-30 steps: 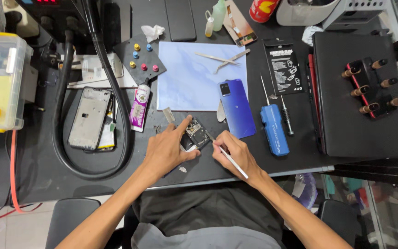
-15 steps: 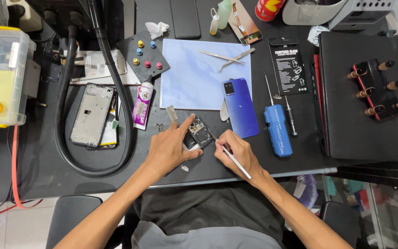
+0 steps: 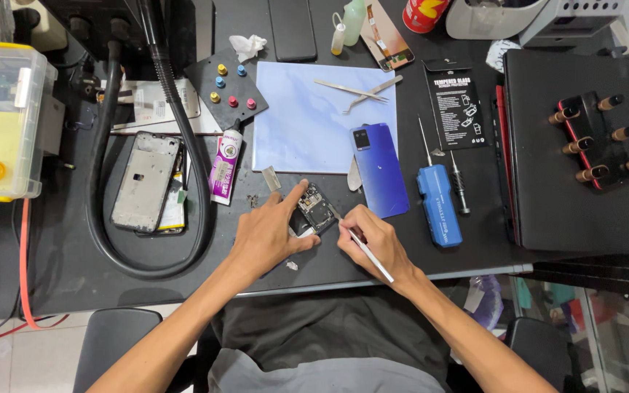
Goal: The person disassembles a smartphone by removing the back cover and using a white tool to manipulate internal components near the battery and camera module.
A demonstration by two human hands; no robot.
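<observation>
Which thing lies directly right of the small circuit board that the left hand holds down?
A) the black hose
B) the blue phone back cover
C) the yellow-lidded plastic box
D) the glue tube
B: the blue phone back cover lies just right of the small circuit board under the left hand.

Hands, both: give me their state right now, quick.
Left hand: closed on the small circuit board, pinning it down.
Right hand: closed on a thin metal tool.

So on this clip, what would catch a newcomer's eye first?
Both hands meet at the desk's near edge: the left hand pins a small dark circuit board while the right hand works on it with a thin white-handled tool. Just right lie a blue phone back cover and a blue screwdriver case.
</observation>
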